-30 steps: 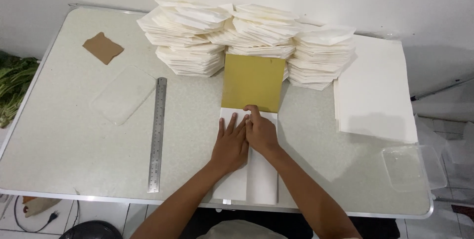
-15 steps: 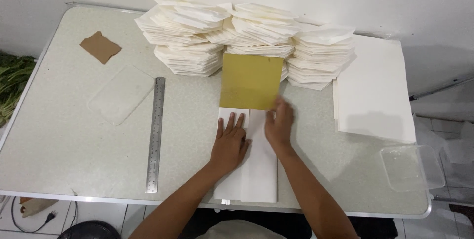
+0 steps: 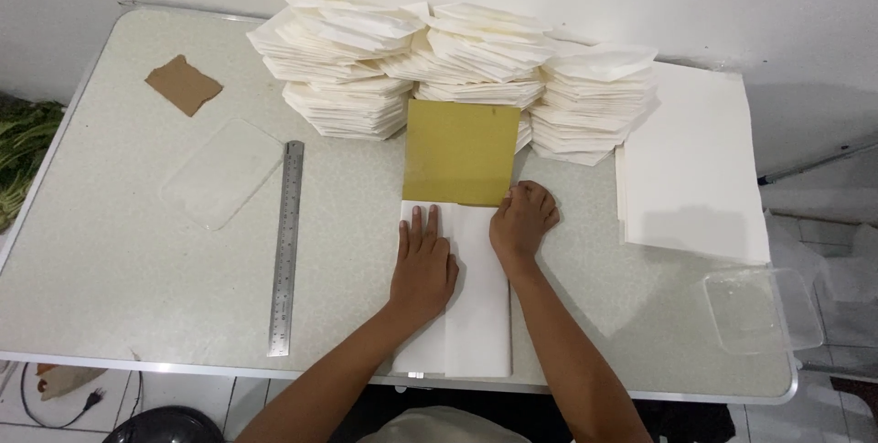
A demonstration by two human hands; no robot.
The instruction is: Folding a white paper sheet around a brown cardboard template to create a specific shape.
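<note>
Two bare hands rest on a long white paper [image 3: 476,315] lying at the middle of the table's near edge. The paper's long axis runs from that edge straight away from the person, toward the far edge. Its far end tucks under a mustard-yellow card [image 3: 460,152], a square that lies flat just beyond the fingertips.

The left hand [image 3: 423,265] lies flat and open, palm down, fingers spread, pressing the left half of the paper. The right hand [image 3: 521,221] is loosely curled at the paper's right edge, knuckles up, fingertips touching where paper meets the card's near right corner. It is the hand nearer the card. Whether it pinches the paper's edge or only presses it cannot be told.

Behind the card, along the far edge, stand stacks of folded white paper [image 3: 457,59]. A pile of flat white sheets [image 3: 695,169] lies toward the right edge. A steel ruler [image 3: 286,246] lies left of the hands, parallel to the long paper. Further left sit a clear plastic lid [image 3: 222,173] and a brown scrap [image 3: 183,85]. A clear tub [image 3: 761,308] sits at the near right corner of the table [image 3: 110,269].
</note>
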